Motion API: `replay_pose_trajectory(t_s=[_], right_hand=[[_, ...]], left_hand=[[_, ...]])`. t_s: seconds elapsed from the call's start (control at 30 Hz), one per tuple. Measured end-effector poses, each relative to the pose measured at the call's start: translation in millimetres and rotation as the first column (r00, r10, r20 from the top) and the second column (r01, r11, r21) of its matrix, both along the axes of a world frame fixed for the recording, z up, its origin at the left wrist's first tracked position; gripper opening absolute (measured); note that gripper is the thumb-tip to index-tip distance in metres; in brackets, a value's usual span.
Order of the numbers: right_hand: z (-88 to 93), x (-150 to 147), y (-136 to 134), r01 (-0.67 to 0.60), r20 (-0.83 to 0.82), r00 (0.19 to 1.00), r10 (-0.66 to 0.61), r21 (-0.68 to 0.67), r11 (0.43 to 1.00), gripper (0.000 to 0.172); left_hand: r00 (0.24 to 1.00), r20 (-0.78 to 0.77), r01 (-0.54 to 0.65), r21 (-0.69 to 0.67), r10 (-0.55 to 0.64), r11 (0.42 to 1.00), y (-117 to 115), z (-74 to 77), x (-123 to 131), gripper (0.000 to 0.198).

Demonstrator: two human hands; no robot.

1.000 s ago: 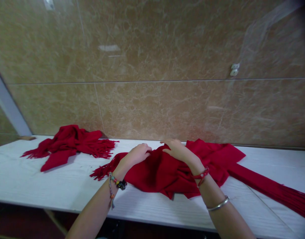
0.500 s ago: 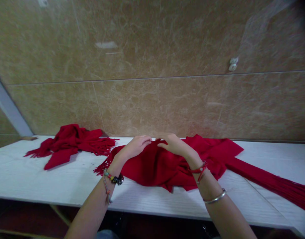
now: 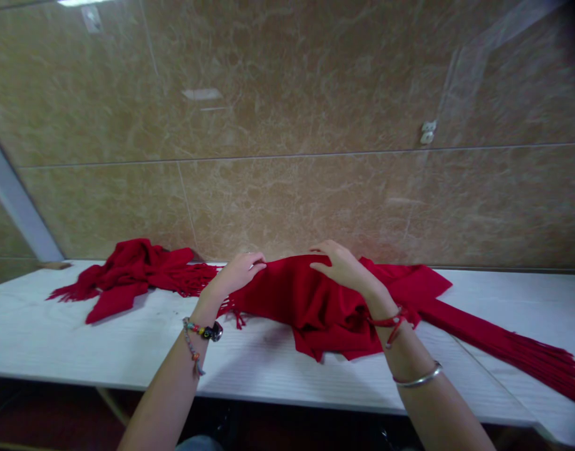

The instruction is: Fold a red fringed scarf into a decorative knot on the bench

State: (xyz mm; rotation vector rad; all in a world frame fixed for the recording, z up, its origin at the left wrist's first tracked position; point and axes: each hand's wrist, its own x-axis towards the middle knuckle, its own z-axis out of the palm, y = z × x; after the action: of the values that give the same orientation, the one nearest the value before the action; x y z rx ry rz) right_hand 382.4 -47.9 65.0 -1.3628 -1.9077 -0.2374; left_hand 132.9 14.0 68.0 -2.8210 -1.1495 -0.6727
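A red fringed scarf lies partly bunched across the middle of the white table. At its upper left edge my left hand is closed, thumb and fingers pinching the cloth beside the fringe. My right hand rests over the scarf's upper edge farther right, its fingers apart and the thumb separate from them. Between the two hands the top edge runs fairly straight, while the cloth below my right hand is crumpled. Folds hide part of the scarf's right side.
Another red scarf lies heaped at the left, its fringe close to my left hand. A folded red strip with long fringe stretches to the right edge of the white table. A tan marbled wall rises directly behind.
My hands have moved apart, left hand leftward and right hand rightward. The scarf's upper edge between them is straighter, and its left fringe has shifted up and right.
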Motion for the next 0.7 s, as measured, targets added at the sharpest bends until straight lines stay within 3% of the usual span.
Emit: replay_pose_trajectory(t_s=[0.13, 0.27, 0.43, 0.6, 0.7], right_hand=[[-6.3, -31.0, -3.8, -0.148, 0.135, 0.980, 0.143, 0.027, 0.989, 0.040], [-4.5, -49.0, -5.6, -0.167, 0.120, 0.979, 0.166, 0.003, 0.986, 0.014], [-6.9, -43.5, -2.3, -0.195, 0.115, 0.976, 0.187, 0.065, 0.979, 0.029], [-10.7, -46.5, 2.0, -0.175, 0.170, 0.969, 0.182, -0.054, 0.983, 0.008], [-17.3, -49.2, 10.0, -0.143, 0.138, 0.978, 0.154, -0.082, 0.986, 0.005]], left_hand=[[0.990, 0.031, 0.136, 0.092, -0.139, 0.986, -14.7, 8.2, 10.4, 0.019], [0.977, 0.048, 0.199, 0.121, -0.206, 0.973, -19.9, 11.1, 14.8, 0.018], [0.970, 0.039, 0.233, 0.102, -0.238, 0.967, -17.6, 8.1, 15.6, 0.016], [0.961, 0.044, 0.268, 0.075, -0.271, 0.961, -12.2, 3.6, 18.7, 0.017], [0.969, 0.063, 0.238, 0.034, -0.240, 0.971, -1.0, -3.2, 17.7, 0.017]])
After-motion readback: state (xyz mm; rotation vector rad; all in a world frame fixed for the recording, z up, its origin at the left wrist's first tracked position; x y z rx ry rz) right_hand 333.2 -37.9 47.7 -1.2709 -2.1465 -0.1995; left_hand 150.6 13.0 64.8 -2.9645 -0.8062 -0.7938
